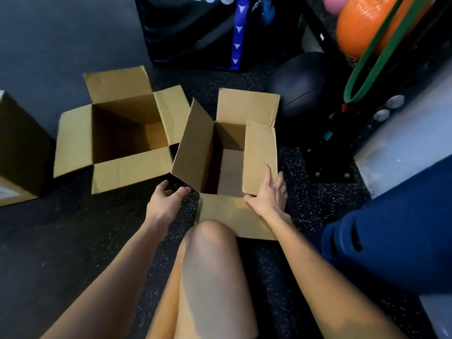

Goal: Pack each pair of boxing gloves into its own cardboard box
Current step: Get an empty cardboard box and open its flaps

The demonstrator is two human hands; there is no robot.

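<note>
Bare knee (210, 241): raised at centre between the person's two forearms, overlapping the front flap of the near box.

Near box (193, 148): plain brown corrugated cardboard, rectangular, top open, all four flaps raised or folded out. It stood on the floor (318, 204) straight ahead of the knee. Its interior was shadowed, and only cardboard showed at the bottom.

Right hand (269, 194): laid on the near end of the right flap (260, 152). The fingers were straight and spread up its outer face, and the thumb ran along its lower edge at the corner. It rested there rather than gripped.

Left hand (163, 199): well apart from the right, on the other side of the box's front. The fingers were loosely curled and empty, just short of the left flap's lower corner and not touching it.

Far box (73, 140): same cardboard, squarer, flaps spread flat outward. It sat just left of the near box and beyond the left hand, with a deep, dark interior.

Third box (19, 148): cardboard, cut off at the left edge, with a pale label on one face.

Floor: dark rubber, flecked with white.

Ball (300, 84): dark, matte, rounded, behind the near box.

Band (381, 52): a green rubber loop hanging at the right, in front of an orange ball (362, 25).

Blue fabric (391, 236): soft and folded, beside the right forearm.
</note>
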